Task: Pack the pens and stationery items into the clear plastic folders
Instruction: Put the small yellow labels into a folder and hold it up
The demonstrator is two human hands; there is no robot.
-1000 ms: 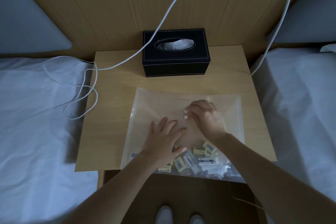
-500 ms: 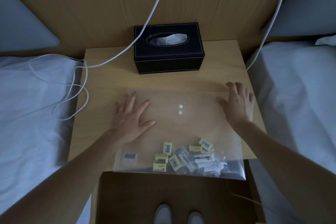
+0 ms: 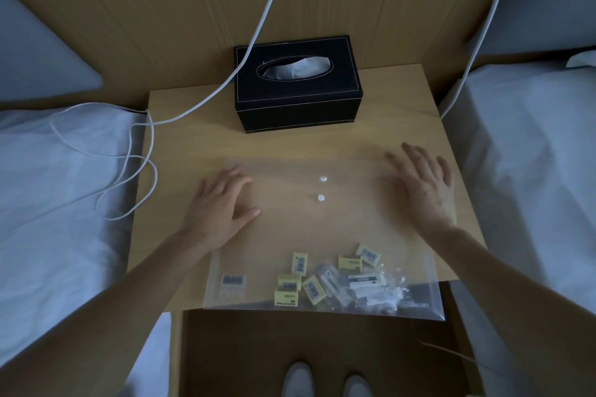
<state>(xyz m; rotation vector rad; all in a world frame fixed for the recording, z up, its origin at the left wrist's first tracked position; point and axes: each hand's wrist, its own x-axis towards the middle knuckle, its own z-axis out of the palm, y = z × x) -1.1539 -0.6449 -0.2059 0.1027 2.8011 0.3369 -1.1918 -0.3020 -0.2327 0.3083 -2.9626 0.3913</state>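
Bedside table [image 3: 200,126] between two beds, black tissue box [image 3: 298,84] at rear: clear snap folder [image 3: 322,229] lies flat, near edge overhanging, small boxed stationery [image 3: 335,280] bunched inside there. I see left hand [image 3: 219,206] and right hand [image 3: 422,190] flat, fingers spread, gripping nothing; I'd press the two snaps [image 3: 322,188] together squarely. Versus half a second ago, both hands sit slightly farther outward.

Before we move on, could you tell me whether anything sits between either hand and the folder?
Nothing visible does: the left hand and right hand lie open, directly over the folder, which already holds the small items.
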